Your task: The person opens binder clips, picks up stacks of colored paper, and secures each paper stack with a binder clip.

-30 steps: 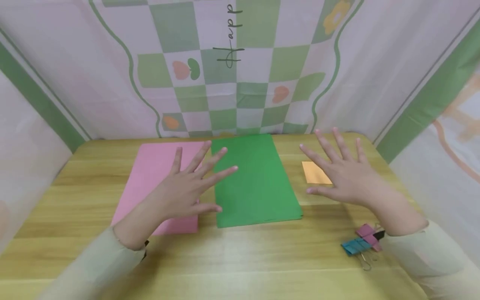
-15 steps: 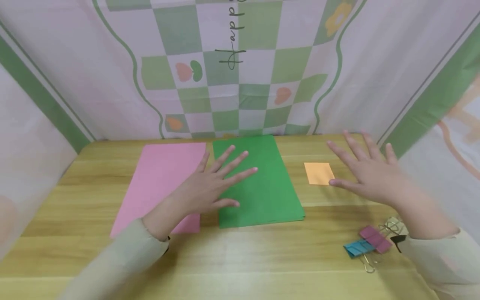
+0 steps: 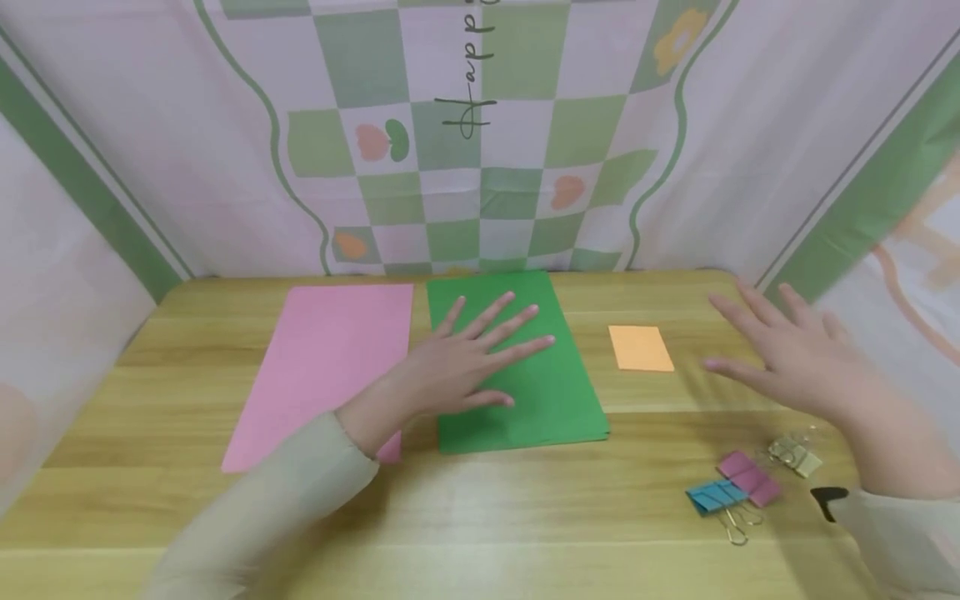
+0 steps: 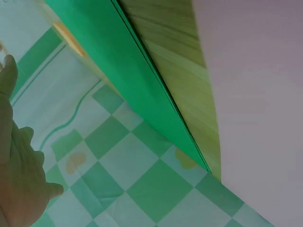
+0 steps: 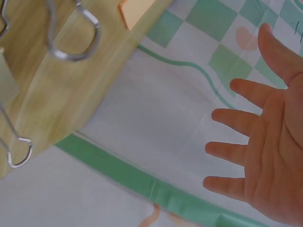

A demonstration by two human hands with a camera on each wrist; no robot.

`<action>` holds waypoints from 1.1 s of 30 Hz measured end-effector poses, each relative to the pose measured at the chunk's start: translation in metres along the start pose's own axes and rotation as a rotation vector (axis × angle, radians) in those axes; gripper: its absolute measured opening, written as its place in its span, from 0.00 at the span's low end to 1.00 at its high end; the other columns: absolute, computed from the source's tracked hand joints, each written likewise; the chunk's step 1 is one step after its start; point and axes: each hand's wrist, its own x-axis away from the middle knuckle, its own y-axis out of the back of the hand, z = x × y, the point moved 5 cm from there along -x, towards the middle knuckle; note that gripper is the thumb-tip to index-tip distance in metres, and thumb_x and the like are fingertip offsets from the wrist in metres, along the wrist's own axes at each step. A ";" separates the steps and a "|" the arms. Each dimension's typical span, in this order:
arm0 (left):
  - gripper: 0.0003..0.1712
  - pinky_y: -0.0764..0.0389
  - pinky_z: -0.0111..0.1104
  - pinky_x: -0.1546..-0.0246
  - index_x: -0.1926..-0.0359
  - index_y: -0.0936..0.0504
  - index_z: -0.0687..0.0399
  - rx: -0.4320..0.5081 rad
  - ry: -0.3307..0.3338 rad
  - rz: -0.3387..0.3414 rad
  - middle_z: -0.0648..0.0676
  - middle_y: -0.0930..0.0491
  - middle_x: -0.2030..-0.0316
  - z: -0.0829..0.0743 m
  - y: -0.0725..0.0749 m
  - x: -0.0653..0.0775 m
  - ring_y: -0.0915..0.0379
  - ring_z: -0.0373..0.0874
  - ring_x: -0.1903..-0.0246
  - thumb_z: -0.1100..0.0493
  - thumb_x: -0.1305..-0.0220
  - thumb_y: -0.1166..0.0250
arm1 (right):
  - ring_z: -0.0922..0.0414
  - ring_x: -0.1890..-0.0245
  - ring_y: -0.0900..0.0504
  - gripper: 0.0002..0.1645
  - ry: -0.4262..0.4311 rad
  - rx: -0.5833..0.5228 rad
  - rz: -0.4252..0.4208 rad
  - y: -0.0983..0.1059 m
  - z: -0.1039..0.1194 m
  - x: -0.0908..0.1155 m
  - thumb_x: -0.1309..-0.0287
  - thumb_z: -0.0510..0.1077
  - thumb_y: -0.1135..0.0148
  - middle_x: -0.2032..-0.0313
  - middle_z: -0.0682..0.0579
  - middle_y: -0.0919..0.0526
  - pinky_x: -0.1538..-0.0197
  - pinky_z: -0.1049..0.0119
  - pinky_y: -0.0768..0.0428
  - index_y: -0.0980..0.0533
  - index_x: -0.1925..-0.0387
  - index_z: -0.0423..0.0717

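Hovering with the left hand (image 3: 457,371) over the green paper (image 3: 532,404), apart from its surface, with fingers spread wide and nothing gripped. Holding the right hand (image 3: 806,358) up over the right end of the counter (image 3: 525,517), likewise wide and without any load, though slightly blurred. Having carried both hands rightward within the last second: with the left, from across pink and green to mainly above the green; with the right, off the orange square (image 3: 641,348), now wholly uncovered. Meaning, in judgement, nothing taken up yet, with sheets and clips apparently undisturbed. Lying just left of the green, flat: the pink paper (image 3: 322,358), partly behind the left sleeve (image 3: 285,492). Placed between green paper and right hand: the orange square. Grouped nearer, below the right hand: a blue clip (image 3: 716,497) against a pink clip (image 3: 750,477), with a yellow clip (image 3: 798,457) just beside, now unobscured. Hanging behind the counter: a checked cloth (image 3: 517,133).
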 end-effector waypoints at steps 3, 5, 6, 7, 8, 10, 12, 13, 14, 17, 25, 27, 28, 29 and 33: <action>0.48 0.61 0.67 0.28 0.21 0.66 0.27 0.012 -0.007 0.028 0.47 0.74 0.20 -0.001 -0.002 -0.012 0.83 0.53 0.22 0.30 0.31 0.49 | 0.17 0.31 0.63 0.51 -0.001 -0.003 -0.006 -0.002 -0.010 0.005 0.31 0.65 0.48 0.22 0.36 0.64 0.40 0.16 0.60 0.60 0.20 0.51; 0.48 0.61 0.67 0.28 0.21 0.65 0.28 0.013 -0.010 0.043 0.47 0.74 0.20 -0.002 -0.003 -0.019 0.82 0.54 0.21 0.30 0.31 0.49 | 0.16 0.33 0.56 0.50 0.007 0.000 -0.021 -0.005 -0.018 0.007 0.31 0.63 0.46 0.24 0.30 0.56 0.41 0.17 0.53 0.55 0.21 0.46; 0.48 0.61 0.67 0.28 0.21 0.65 0.28 0.010 -0.013 0.048 0.47 0.73 0.20 -0.003 -0.004 -0.022 0.81 0.54 0.21 0.30 0.31 0.49 | 0.16 0.34 0.53 0.50 0.012 -0.003 -0.028 -0.006 -0.022 0.008 0.31 0.62 0.45 0.26 0.27 0.53 0.42 0.17 0.51 0.53 0.22 0.43; 0.48 0.62 0.66 0.27 0.21 0.66 0.28 0.007 -0.014 0.053 0.47 0.74 0.20 -0.003 -0.004 -0.025 0.82 0.53 0.21 0.29 0.31 0.50 | 0.16 0.35 0.51 0.49 0.017 -0.013 -0.035 -0.008 -0.026 0.008 0.31 0.61 0.44 0.27 0.25 0.50 0.43 0.17 0.49 0.52 0.23 0.41; 0.48 0.62 0.66 0.27 0.21 0.66 0.28 0.002 -0.014 0.059 0.47 0.74 0.20 -0.004 -0.004 -0.029 0.82 0.53 0.21 0.29 0.31 0.50 | 0.17 0.36 0.48 0.49 0.024 -0.030 -0.045 -0.010 -0.030 0.009 0.32 0.60 0.43 0.29 0.24 0.47 0.42 0.18 0.48 0.50 0.23 0.38; 0.48 0.63 0.65 0.27 0.21 0.66 0.29 -0.004 -0.017 0.066 0.47 0.73 0.20 -0.006 -0.004 -0.034 0.81 0.53 0.21 0.28 0.32 0.50 | 0.18 0.38 0.44 0.47 0.034 -0.064 -0.058 -0.012 -0.036 0.011 0.31 0.58 0.42 0.31 0.22 0.42 0.42 0.20 0.45 0.47 0.25 0.35; 0.49 0.64 0.64 0.26 0.21 0.65 0.29 -0.015 -0.020 0.078 0.45 0.74 0.20 -0.008 -0.005 -0.039 0.82 0.51 0.21 0.28 0.32 0.50 | 0.19 0.39 0.41 0.45 0.044 -0.096 -0.059 -0.016 -0.042 0.014 0.31 0.55 0.42 0.33 0.21 0.40 0.40 0.23 0.44 0.46 0.26 0.32; 0.49 0.64 0.64 0.26 0.21 0.65 0.29 -0.017 -0.022 0.084 0.45 0.74 0.20 -0.009 -0.006 -0.041 0.83 0.51 0.21 0.28 0.32 0.50 | 0.20 0.40 0.39 0.45 0.046 -0.103 -0.061 -0.017 -0.045 0.015 0.31 0.55 0.42 0.34 0.21 0.39 0.40 0.24 0.42 0.45 0.27 0.30; 0.49 0.63 0.64 0.26 0.21 0.65 0.29 -0.025 -0.026 0.089 0.45 0.73 0.20 -0.011 -0.006 -0.043 0.83 0.50 0.21 0.28 0.32 0.50 | 0.20 0.41 0.37 0.45 0.043 -0.102 -0.055 -0.019 -0.048 0.016 0.31 0.54 0.42 0.35 0.20 0.38 0.40 0.25 0.40 0.45 0.28 0.29; 0.49 0.62 0.63 0.25 0.21 0.64 0.31 -0.037 -0.042 0.105 0.45 0.71 0.20 -0.015 -0.008 -0.051 0.82 0.49 0.21 0.29 0.32 0.50 | 0.19 0.42 0.36 0.44 0.022 -0.115 -0.019 -0.026 -0.056 0.021 0.30 0.54 0.44 0.36 0.19 0.38 0.43 0.26 0.38 0.45 0.28 0.27; 0.48 0.59 0.61 0.24 0.20 0.63 0.35 -0.047 -0.038 0.149 0.44 0.68 0.20 -0.022 -0.015 -0.073 0.80 0.47 0.21 0.31 0.30 0.49 | 0.17 0.43 0.37 0.40 -0.025 -0.139 0.022 -0.037 -0.068 0.032 0.28 0.55 0.47 0.38 0.17 0.37 0.50 0.23 0.35 0.42 0.31 0.26; 0.48 0.57 0.61 0.25 0.20 0.63 0.36 -0.053 -0.043 0.157 0.45 0.68 0.20 -0.024 -0.016 -0.079 0.79 0.48 0.21 0.31 0.30 0.50 | 0.17 0.44 0.37 0.39 -0.023 -0.139 0.020 -0.038 -0.069 0.033 0.28 0.54 0.47 0.39 0.16 0.36 0.50 0.24 0.34 0.40 0.32 0.25; 0.48 0.56 0.60 0.24 0.20 0.63 0.36 -0.051 -0.047 0.161 0.45 0.68 0.20 -0.026 -0.017 -0.082 0.78 0.48 0.21 0.32 0.30 0.50 | 0.17 0.44 0.36 0.39 -0.024 -0.141 0.016 -0.038 -0.070 0.034 0.28 0.53 0.47 0.39 0.16 0.36 0.50 0.25 0.34 0.39 0.33 0.25; 0.48 0.55 0.60 0.24 0.20 0.63 0.36 -0.051 -0.052 0.163 0.45 0.67 0.20 -0.027 -0.018 -0.085 0.77 0.47 0.21 0.32 0.30 0.50 | 0.17 0.44 0.36 0.38 -0.025 -0.145 0.017 -0.039 -0.071 0.035 0.28 0.53 0.47 0.40 0.16 0.35 0.50 0.25 0.34 0.39 0.34 0.24; 0.47 0.54 0.57 0.24 0.20 0.63 0.35 -0.048 -0.070 0.187 0.45 0.67 0.20 -0.036 -0.022 -0.098 0.76 0.46 0.20 0.33 0.29 0.49 | 0.16 0.45 0.36 0.37 -0.033 -0.162 0.031 -0.044 -0.073 0.038 0.27 0.52 0.47 0.40 0.16 0.35 0.51 0.24 0.35 0.38 0.35 0.24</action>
